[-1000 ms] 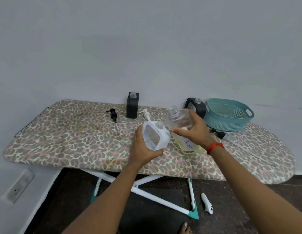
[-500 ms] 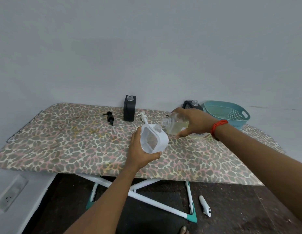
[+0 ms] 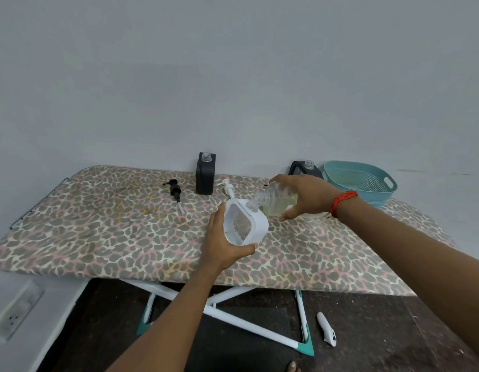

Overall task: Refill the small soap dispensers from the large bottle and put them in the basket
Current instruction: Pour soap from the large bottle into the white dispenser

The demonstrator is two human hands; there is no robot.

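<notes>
Head view. Over the front middle of the ironing board [image 3: 99, 237], the left hand [image 3: 222, 245] holds a white soap dispenser [image 3: 246, 224] clear of the board. The thumb is curled under its lower edge and the fingers wrap behind its far side, so the grip sits low on the body. The right hand [image 3: 308, 197] grips the large bottle [image 3: 277, 201] round its barrel, fingers over the top and thumb beneath. The bottle is tilted nearly level, with its threaded neck at the dispenser's open mouth; whether soap is flowing cannot be told.

Handling, as judged: the clear bottle looks thin-walled and about a third full of pale yellow liquid, so it is likely light but squeezable. The grip belongs mid-barrel, as here, since soap on the plastic would make it slippery. The dispenser seems rigid and light, and is best held by its flat sides.

At the board's back edge stand two open black dispensers [image 3: 205, 175] [image 3: 302, 169]. A black pump [image 3: 175, 189] and a white pump [image 3: 228, 187] lie nearby. The teal basket [image 3: 382, 196] sits at the board's right end.
</notes>
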